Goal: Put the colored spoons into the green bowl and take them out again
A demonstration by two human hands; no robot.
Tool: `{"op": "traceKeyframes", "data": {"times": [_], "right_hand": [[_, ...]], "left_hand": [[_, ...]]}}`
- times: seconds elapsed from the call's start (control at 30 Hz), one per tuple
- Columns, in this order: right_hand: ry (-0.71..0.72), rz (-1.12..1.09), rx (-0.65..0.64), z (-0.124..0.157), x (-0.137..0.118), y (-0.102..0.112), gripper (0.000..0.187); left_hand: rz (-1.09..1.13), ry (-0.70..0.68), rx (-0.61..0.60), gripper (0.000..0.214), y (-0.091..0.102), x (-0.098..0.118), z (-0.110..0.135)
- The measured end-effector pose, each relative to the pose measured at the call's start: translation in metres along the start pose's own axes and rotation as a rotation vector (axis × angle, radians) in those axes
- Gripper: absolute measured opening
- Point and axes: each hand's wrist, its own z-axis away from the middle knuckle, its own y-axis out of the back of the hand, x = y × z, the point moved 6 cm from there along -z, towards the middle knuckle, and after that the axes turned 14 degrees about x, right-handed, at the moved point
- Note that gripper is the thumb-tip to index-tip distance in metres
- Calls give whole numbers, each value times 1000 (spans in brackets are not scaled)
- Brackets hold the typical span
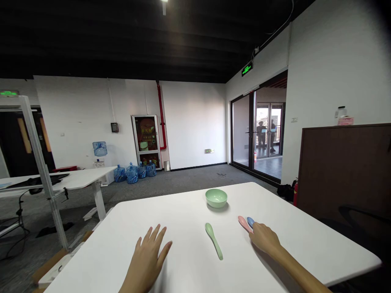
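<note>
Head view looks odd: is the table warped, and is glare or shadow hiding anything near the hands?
Head view: wide-angle distortion bends the white table toward the edges; the glass doors are overexposed; soft shadows lie under the green bowl and right hand, but both stay clear.

Blue water jugs by the white wall

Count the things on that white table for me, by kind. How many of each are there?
Spoons: 3 (a green spoon, a pink spoon, a blue spoon, the last two partly under the right hand)
Bowls: 1 (a green bowl)
Total: 4
</note>
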Motion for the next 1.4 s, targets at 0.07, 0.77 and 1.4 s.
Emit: {"op": "traceKeyframes", "data": {"times": [0.07, 0.77, 1.4], "right_hand": [[-4, 5, 11, 1, 0, 2, 22], [-67, 19, -14, -26, 35, 7, 21], [139, -51, -9, 0, -76, 5, 22]], "left_hand": [[4, 1, 1, 58, 0, 0, 0], [22, 6, 2, 59, -1, 0, 1], [4, -5, -13, 59, -1, 3, 1]]}}
